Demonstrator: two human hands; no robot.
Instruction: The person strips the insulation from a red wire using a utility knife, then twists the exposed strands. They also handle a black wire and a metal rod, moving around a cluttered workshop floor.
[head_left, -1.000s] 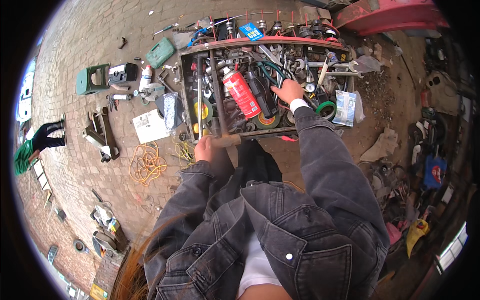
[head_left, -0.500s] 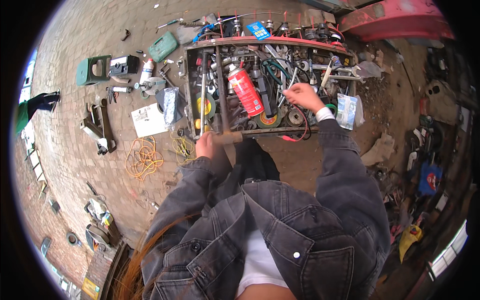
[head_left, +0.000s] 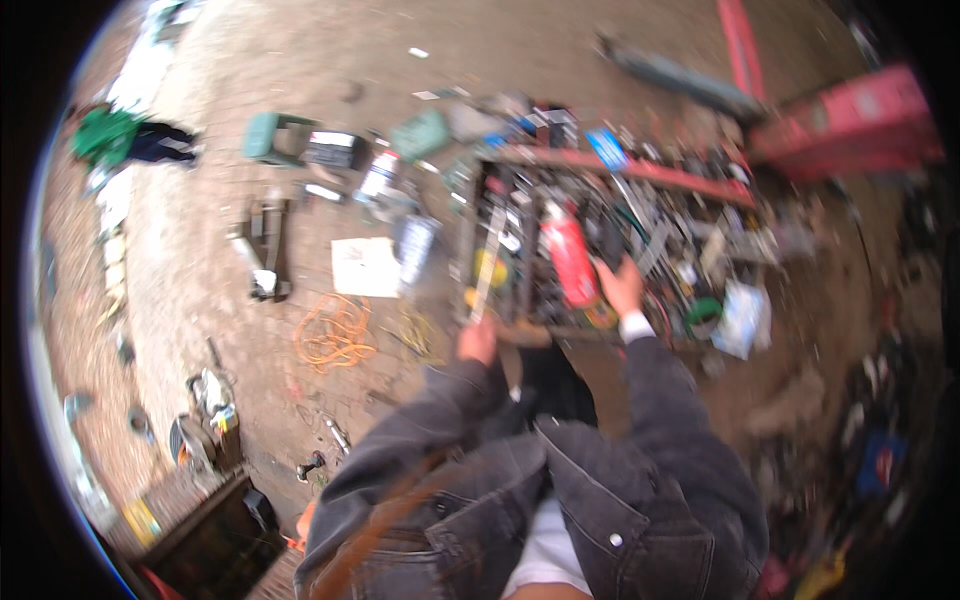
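Observation:
My left hand (head_left: 478,341) is closed at the near left corner of the open tool tray (head_left: 640,170). Out of its grip runs a long, thin metal tool (head_left: 489,262), slanting up over the tray's left side; blur hides its exact kind. My right hand (head_left: 624,286) reaches over the tray's near middle, thumb and fingers apart, right beside a red spray can (head_left: 569,255) that lies tilted among the tools. A dark tool is partly visible by those fingertips, and the blur hides whether they touch it. Several wrenches and metal parts fill the tray.
Left of the tray lie a white sheet (head_left: 364,267), an orange cord (head_left: 335,333), a green stool (head_left: 276,137) and a metal bracket (head_left: 265,250). A red beam (head_left: 850,125) stands far right. A person in green (head_left: 108,138) is far left. Scrap piles up at right.
The whole view has shifted and blurred, moving the tray rightward in it. My right hand has moved left and nearer, from the wrenches to beside the spray can. My left hand stays at the tray's corner.

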